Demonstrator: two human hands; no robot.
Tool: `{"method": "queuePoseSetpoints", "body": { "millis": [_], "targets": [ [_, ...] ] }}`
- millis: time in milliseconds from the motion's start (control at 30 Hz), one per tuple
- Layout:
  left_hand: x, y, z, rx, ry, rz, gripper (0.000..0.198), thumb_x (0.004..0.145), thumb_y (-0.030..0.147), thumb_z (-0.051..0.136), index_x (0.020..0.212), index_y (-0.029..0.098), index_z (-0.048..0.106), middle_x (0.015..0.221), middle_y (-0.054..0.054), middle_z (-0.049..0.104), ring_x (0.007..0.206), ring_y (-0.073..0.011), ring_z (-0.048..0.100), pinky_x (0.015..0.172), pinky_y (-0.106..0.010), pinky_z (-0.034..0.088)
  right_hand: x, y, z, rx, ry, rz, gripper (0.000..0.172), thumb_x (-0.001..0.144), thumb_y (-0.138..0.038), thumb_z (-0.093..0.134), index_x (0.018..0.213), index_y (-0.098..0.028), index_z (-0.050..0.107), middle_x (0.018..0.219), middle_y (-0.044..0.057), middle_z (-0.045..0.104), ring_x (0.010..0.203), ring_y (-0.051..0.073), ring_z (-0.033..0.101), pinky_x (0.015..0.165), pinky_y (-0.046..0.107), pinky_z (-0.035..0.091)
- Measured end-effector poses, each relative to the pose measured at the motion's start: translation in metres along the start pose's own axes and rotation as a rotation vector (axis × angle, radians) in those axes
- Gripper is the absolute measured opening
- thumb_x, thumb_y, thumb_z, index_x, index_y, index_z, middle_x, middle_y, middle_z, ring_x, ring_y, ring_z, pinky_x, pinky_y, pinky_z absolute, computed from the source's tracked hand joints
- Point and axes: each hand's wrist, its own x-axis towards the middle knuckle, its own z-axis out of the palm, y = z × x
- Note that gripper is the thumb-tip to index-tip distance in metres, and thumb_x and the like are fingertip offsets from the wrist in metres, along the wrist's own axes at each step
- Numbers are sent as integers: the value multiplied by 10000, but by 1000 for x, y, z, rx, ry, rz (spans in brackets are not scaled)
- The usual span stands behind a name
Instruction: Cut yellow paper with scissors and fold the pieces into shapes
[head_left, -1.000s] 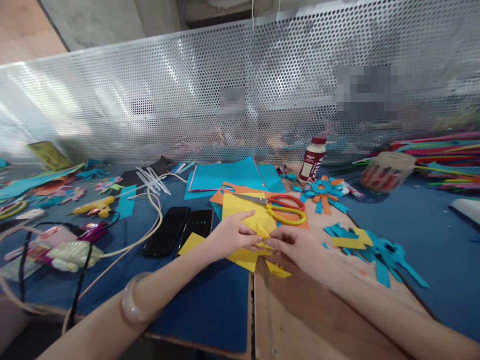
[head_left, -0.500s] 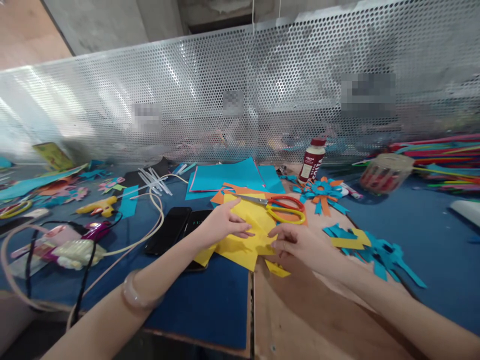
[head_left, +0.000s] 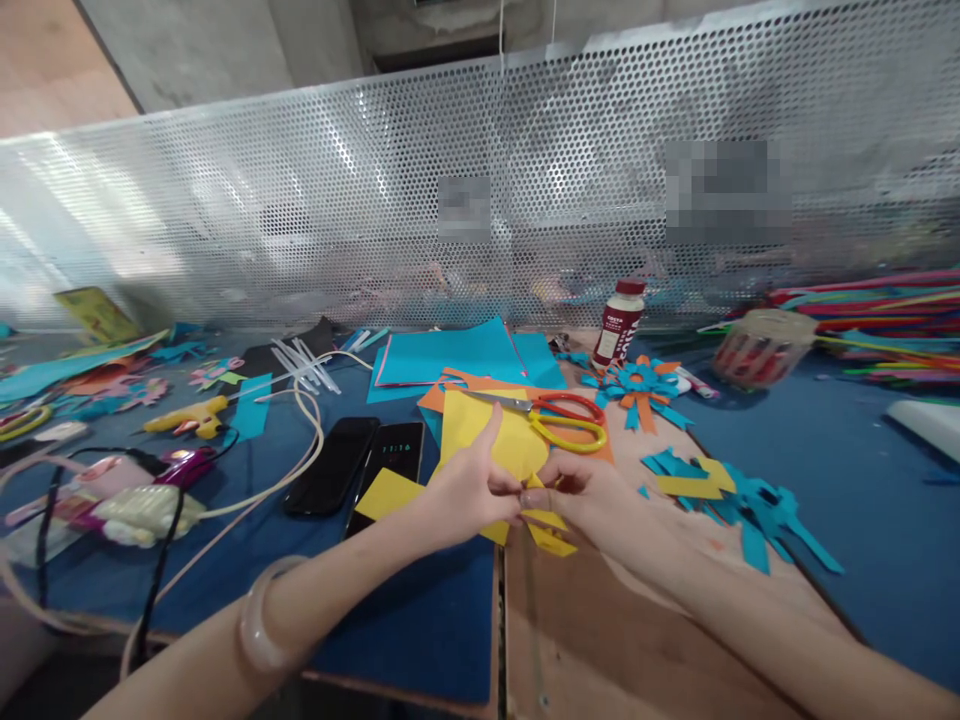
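now your two hands are back together: half a second ago a gap stood between them over the yellow sheet (head_left: 471, 420), and here their fingertips meet at its near right side. your right hand (head_left: 589, 495) has its thumb and finger pinched on a small folded piece (head_left: 530, 481) of yellow paper, which rises to a creased point between the hands. your left hand (head_left: 472, 490) touches at the same spot with one finger sticking up; whether it clamps the paper too, you cannot tell, as its fingertips are partly hidden. your left forearm also covers less, so the clock on the right-hand phone (head_left: 396, 450) shows in full, with a flat yellow scrap (head_left: 388, 497) across its lower part.

the scissors (head_left: 568, 405) lie as before, steel blades on the yellow sheet, with one glossy red loop and one yellow. under them is matte orange paper (head_left: 592, 436); behind, smooth blue sheets (head_left: 450, 352) overlap. a thin yellow strip (head_left: 553, 541) rests on grained wood (head_left: 592, 640) just below your right fingers. a rounded, translucent bangle (head_left: 259, 625) circles your left forearm.
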Motion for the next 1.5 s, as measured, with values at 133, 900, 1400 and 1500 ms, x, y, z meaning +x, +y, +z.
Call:
{"method": "queuePoseSetpoints", "body": {
  "millis": [133,900,1400,1500],
  "targets": [
    [-2,4,2,-16,-24,-48,1063,745,209,624,1376,129,-228,810,-96,713,717,-221,676,668,-322,508,-2,-9,-1,-8,18,3,263,658,-397,666,605,-171,543,540,-48,482,476,80,388,452,219,303],
    [3,-3,-3,-159,-11,-139,1068,700,217,682,1416,123,-105,812,-108,717,731,-253,691,702,-379,532,0,-17,-9,-166,15,-66,185,767,-349,566,738,-182,641,691,1,627,594,121,521,548,237,388],
    [6,-4,-6,-124,-17,-194,315,689,235,674,951,123,540,744,-72,700,732,-244,690,699,-363,547,1,2,-6,-239,-35,-26,236,807,-373,498,708,-174,578,610,-22,531,506,101,446,470,221,339],
    [6,-4,-6,-123,-44,-175,193,685,224,673,800,130,550,698,-41,680,692,-205,685,690,-332,547,-1,3,-4,-192,-18,38,236,808,-381,491,704,-179,557,605,-31,503,478,89,418,425,207,317]
  ]
}}
